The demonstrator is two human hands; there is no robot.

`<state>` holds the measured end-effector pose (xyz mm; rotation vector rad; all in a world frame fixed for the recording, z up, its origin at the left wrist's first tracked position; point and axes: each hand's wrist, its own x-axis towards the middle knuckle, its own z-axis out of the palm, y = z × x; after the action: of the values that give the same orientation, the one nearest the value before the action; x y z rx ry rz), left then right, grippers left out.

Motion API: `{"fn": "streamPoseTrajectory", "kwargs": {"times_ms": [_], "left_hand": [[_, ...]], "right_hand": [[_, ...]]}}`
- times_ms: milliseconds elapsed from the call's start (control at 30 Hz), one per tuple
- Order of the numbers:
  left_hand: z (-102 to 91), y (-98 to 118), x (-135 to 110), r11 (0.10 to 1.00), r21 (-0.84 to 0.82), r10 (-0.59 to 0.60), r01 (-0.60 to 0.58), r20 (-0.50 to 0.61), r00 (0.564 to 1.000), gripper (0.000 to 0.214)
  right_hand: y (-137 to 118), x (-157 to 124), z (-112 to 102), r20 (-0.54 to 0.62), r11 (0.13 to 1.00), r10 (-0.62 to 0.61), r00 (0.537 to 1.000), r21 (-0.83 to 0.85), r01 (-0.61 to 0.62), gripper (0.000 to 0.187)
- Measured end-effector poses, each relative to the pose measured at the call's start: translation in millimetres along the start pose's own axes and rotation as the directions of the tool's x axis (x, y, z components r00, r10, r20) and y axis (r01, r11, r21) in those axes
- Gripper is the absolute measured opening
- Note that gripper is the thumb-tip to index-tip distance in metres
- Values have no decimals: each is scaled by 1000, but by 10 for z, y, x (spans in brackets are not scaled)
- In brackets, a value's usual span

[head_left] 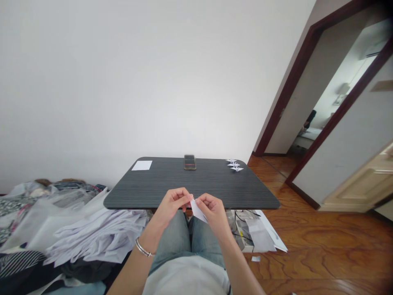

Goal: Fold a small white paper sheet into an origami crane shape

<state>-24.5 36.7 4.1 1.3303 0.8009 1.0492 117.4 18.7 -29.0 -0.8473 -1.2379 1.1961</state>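
A small folded piece of white paper is held between my two hands, just in front of the table's near edge and above my lap. My left hand pinches its upper left corner between thumb and fingers. On the other side, my right hand grips the paper's right edge with thumb and forefinger. The fine folds are too small to make out. Several folded paper cranes stand in a row at the table's far right corner. Flat on the far left lies a stack or sheet of white paper.
The dark table has a phone propped at its back edge. Piled clothes lie to the left. Below the table's right side are cables, a box and loose white sheets. A paper scrap lies on the wooden floor.
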Motion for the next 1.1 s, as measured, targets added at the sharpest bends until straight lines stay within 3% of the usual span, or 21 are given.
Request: {"fn": "streamPoseTrajectory", "kwargs": {"times_ms": [333,467,600,833,1100], "left_hand": [[-11,-13,-5,999,-27,25,-26,-33,999,35],[-11,24,-10,997,61,38,-36,-32,999,27],[-9,27,-4,992,108,66,-60,-47,997,25],[17,27,-15,979,170,130,-115,-76,989,25],[27,-3,-13,977,188,121,-102,-89,989,26]], "right_hand": [[-35,-23,18,-46,993,-41,998,-110,36,22],[-37,-30,21,-60,990,-67,996,-127,59,21],[-54,-35,20,-69,995,-63,996,-80,58,23],[-71,-30,30,-3,998,46,999,41,-46,26],[-43,-30,28,-13,999,4,1000,-54,-5,25]]}}
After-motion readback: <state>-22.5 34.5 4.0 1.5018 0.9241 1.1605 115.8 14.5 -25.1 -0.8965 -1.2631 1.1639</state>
